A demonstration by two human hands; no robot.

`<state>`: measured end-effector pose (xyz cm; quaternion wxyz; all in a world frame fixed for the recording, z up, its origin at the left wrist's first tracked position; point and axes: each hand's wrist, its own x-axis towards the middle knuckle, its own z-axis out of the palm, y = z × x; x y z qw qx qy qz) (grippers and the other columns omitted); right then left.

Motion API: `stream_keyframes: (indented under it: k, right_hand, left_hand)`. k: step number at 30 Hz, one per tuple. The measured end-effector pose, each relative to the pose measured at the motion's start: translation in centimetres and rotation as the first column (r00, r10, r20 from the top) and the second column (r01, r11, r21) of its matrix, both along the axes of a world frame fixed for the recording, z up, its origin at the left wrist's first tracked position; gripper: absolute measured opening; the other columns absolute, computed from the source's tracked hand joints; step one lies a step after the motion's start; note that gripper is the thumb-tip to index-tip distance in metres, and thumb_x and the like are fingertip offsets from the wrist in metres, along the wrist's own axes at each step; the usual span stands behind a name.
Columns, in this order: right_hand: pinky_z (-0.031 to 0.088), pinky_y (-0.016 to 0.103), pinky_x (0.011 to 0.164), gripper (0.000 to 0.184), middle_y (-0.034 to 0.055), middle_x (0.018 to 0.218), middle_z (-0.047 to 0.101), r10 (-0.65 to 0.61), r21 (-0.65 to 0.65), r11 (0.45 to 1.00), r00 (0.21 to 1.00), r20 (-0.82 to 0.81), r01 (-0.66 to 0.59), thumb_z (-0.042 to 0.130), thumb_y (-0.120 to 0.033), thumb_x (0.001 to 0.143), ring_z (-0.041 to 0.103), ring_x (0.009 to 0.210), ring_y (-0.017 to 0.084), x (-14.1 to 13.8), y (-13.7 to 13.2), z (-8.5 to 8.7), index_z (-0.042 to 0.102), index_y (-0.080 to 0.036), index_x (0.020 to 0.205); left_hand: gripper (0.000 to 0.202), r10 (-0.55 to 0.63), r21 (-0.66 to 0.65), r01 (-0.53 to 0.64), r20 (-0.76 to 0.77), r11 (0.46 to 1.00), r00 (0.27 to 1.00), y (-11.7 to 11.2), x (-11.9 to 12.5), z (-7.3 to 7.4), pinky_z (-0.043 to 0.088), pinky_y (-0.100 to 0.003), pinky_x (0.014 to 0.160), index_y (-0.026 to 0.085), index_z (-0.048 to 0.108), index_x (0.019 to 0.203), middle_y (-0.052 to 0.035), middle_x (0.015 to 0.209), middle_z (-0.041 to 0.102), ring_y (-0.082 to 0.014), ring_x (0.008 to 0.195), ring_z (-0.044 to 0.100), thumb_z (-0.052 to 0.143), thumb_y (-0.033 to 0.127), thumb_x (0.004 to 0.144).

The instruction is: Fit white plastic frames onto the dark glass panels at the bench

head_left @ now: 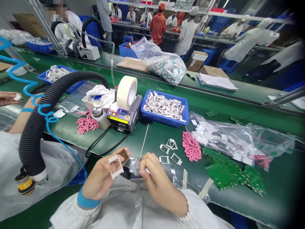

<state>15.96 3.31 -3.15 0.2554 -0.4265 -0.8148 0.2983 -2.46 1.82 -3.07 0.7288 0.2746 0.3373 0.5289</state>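
Hands held close together above a green bench belt (145,140), directly in front of the wearer. Left hand (102,175) is partly curled, its fingers supporting a white rectangular frame (113,158) near a small brown piece (124,155), which it also appears to grip. Right hand (159,181) is nearly closed, with thumb and fingertips pinching a clear film (134,168) between the two hands. The frame is hollow, pale and thin-edged. A loose group of matching frames (171,149) lies just beyond the hands, within easy reach. Pink pieces (191,146) and green circuit boards (222,173) are piled to the right, beside a clear plastic bag (226,136). A blue tray (147,109) of white parts and a tape dispenser (124,116) stand farther along the belt, placed for short reaches from the seat. At far left, a co-worker's hand (9,98) holds a white item, well apart, beyond a black hose (35,124).
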Motion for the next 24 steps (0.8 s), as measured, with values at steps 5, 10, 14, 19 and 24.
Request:
stream_keyframes:
  k: [5,10,14,19,24]
  right_hand:
    - [0.036,0.035,0.072,0.012,0.0066,0.08,0.057,-0.105,0.033,0.994,0.96,0.261,0.1,0.048,-0.011,0.085,0.048,0.078,0.02,0.4,1.3,-3.7,0.055,-0.016,0.077]
    - [0.033,0.037,0.082,0.043,0.0074,0.109,0.06,0.041,0.35,0.934,0.994,0.097,-0.072,0.058,-0.043,0.083,0.049,0.097,0.022,0.7,2.0,1.5,0.05,-0.021,0.119]
    - [0.026,0.042,0.084,0.019,-0.0016,0.094,0.068,0.031,0.499,0.865,0.998,0.047,-0.05,0.055,-0.036,0.086,0.053,0.085,0.018,0.1,2.3,3.7,0.06,-0.028,0.103]
    - [0.04,0.038,0.082,0.033,0.003,0.097,0.068,0.113,0.008,0.992,0.868,-0.483,-0.125,0.07,-0.044,0.072,0.058,0.09,0.019,-0.2,2.4,2.7,0.057,-0.025,0.097]
    - [0.045,0.038,0.088,0.035,0.0028,0.1,0.068,0.105,-0.163,0.913,0.602,-0.791,-0.374,0.074,-0.036,0.07,0.055,0.105,0.018,-0.8,2.0,1.9,0.056,-0.028,0.1]
  left_hand:
    - [0.04,-0.043,-0.057,0.041,-0.046,0.998,0.998,0.0,-0.4,0.4,0.032,-0.045,0.102,0.017,0.074,0.079,-0.012,0.122,0.052,-0.0342,0.113,0.049,0.072,0.051,0.059]
    - [0.04,-0.161,0.0,0.163,-0.156,0.987,0.975,-0.3,0.5,1.4,0.039,-0.038,0.093,0.02,0.074,0.079,-0.0098,0.12,0.047,-0.0315,0.113,0.047,0.07,0.054,0.06]
    - [0.042,-0.214,0.05,0.225,-0.166,0.973,0.963,-0.1,0.9,1.8,0.041,-0.037,0.088,0.019,0.073,0.082,-0.0101,0.111,0.051,-0.0292,0.109,0.047,0.069,0.055,0.061]
    - [0.039,-0.263,0.043,0.259,0.193,0.965,0.945,0.1,1.2,1.9,0.036,-0.049,0.094,0.016,0.072,0.079,-0.0123,0.096,0.065,-0.0322,0.106,0.055,0.07,0.051,0.062]
    - [0.038,-0.333,0.145,0.3,0.417,0.943,0.846,-0.2,1.8,2.0,0.037,-0.051,0.094,0.018,0.072,0.081,-0.0079,0.076,0.068,-0.0323,0.107,0.056,0.066,0.053,0.066]
